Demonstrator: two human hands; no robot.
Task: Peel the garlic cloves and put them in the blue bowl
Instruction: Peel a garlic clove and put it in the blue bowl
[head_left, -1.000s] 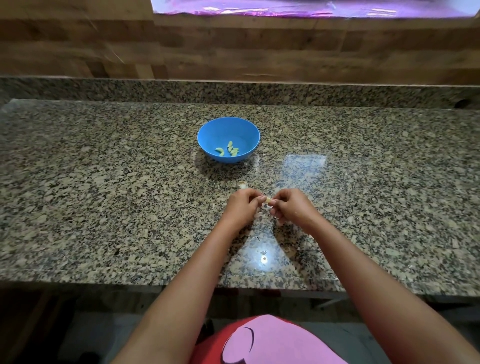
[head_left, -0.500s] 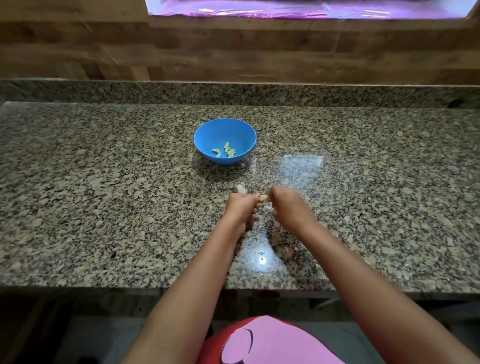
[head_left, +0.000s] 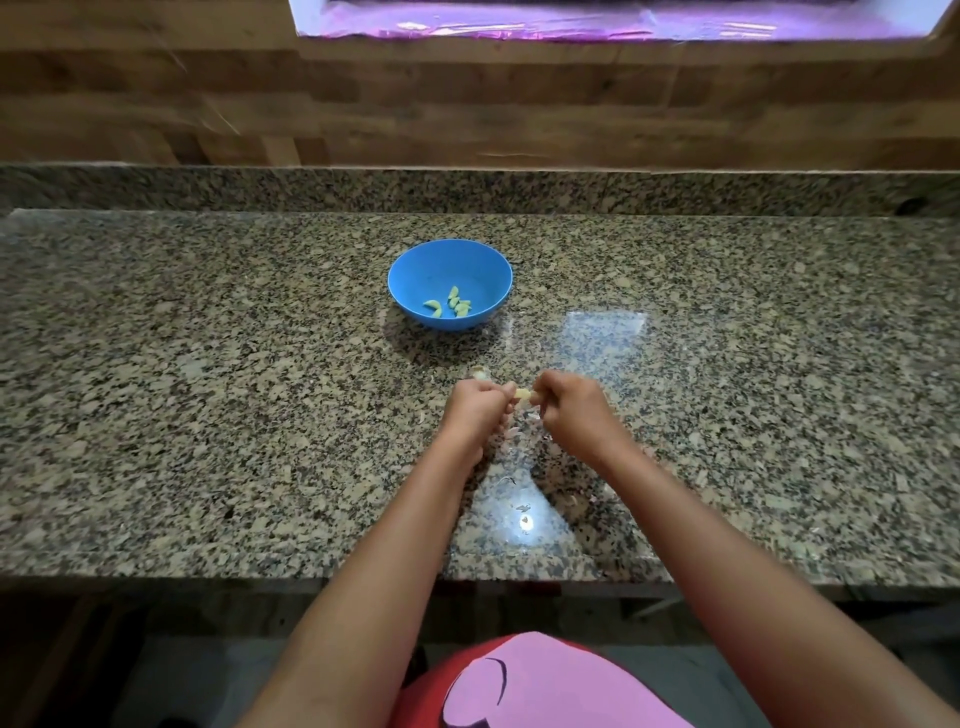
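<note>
Both hands have drifted slightly apart: left hand (head_left: 478, 410) and right hand (head_left: 566, 410) each pinch the garlic clove (head_left: 523, 397) (skin seemingly half off); peel gently toward the tip.

So the blue bowl (head_left: 450, 283) sits upright on the counter with a few pale greenish peeled cloves (head_left: 450, 306) lying in the bottom. Nearer the camera, one yellowish garlic clove (head_left: 523, 397) is held off the counter, and another pale piece (head_left: 479, 372) lies on it just left of that.
</note>
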